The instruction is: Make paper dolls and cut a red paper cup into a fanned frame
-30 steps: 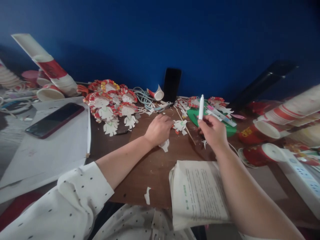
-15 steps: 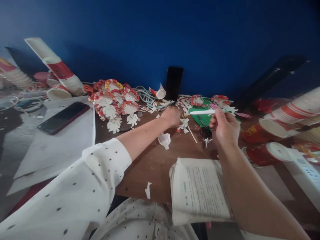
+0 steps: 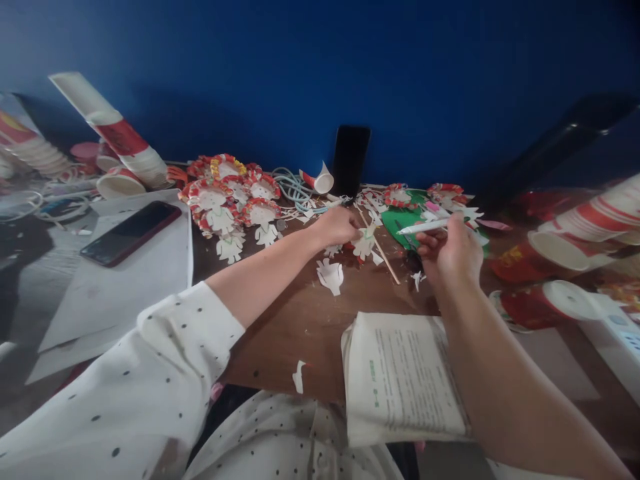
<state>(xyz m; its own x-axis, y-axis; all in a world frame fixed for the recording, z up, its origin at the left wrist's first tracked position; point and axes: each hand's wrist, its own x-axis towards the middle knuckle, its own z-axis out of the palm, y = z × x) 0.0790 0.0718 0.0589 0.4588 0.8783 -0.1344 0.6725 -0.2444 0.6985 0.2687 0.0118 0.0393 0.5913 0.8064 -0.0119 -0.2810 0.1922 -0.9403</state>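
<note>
My left hand (image 3: 341,227) reaches to the back of the table with its fingers pinched together. At its fingertips is a small white paper cutout figure (image 3: 367,241) with a green neckline; the exact point of contact is partly hidden. My right hand (image 3: 455,250) is closed round a white pen (image 3: 424,227), its tip pointing left. Under the pen lies a green sheet (image 3: 395,223) among scraps. A thin wooden stick (image 3: 387,259) rests between my hands. Closer to me is another white paper cutout (image 3: 330,276).
Finished-looking paper dolls with red frills (image 3: 220,207) are piled at left. A phone (image 3: 131,233) lies on white paper (image 3: 125,287); another phone (image 3: 351,160) leans on the blue wall. A folded book (image 3: 405,373) lies in front. Paper cups (image 3: 555,250) stand at right.
My left hand's fingers have closed at the paper cutout figure, which shows more fully now. My right hand has shifted slightly right and down, with the pen tip moved the same way.
</note>
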